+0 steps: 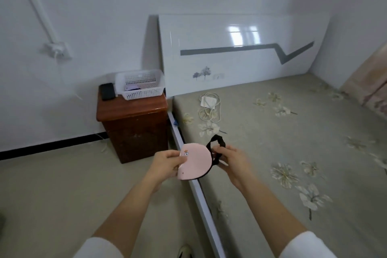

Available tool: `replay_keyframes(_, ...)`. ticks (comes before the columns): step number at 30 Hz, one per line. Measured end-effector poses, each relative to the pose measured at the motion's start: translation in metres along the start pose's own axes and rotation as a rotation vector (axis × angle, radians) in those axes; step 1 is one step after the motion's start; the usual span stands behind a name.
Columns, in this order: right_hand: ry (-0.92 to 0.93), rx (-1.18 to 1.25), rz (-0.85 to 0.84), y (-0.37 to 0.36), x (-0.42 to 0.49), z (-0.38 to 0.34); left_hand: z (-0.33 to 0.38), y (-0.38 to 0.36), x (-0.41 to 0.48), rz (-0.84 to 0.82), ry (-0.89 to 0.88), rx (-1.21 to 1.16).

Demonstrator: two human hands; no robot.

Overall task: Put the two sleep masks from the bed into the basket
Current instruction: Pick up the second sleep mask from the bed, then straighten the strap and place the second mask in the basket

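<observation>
Above the bed (293,153) edge, the left hand (167,163) pinches a folded pink sleep mask (195,163) while the right hand (232,161) grips its black strap (217,141); farther back, a white basket (140,85) holding a purple item (132,88) stands on the brown table (134,115) beside a black phone (107,91).

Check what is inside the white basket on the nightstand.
Through the white basket's perforated wall, something pale purple with a dark edge lies at the bottom, possibly a sleep mask. The wall hides most of it, so its identity stays uncertain.
</observation>
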State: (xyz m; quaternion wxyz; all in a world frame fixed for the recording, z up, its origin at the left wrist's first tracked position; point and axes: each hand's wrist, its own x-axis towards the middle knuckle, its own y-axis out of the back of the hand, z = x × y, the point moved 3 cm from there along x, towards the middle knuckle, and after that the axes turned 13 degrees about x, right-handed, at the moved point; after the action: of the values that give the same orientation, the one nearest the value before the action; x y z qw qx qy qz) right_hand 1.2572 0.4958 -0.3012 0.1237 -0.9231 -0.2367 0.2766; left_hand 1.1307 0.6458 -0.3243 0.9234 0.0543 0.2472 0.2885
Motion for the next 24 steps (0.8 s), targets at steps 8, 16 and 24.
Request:
replay_keyframes(8, -0.153, 0.451, -0.072, -0.055, 0.094, -0.055, 0.021, 0.074, 0.085, 0.239, 0.022, -0.115)
replay_keyframes(16, 0.269, -0.443, -0.052, -0.151, 0.19, -0.065, 0.042, 0.137, 0.17, 0.26, -0.105, -0.153)
replay_keyframes(24, 0.215, -1.535, -0.37, -0.266, 0.284, -0.069, 0.086, 0.262, 0.292, 0.304, -0.222, 0.001)
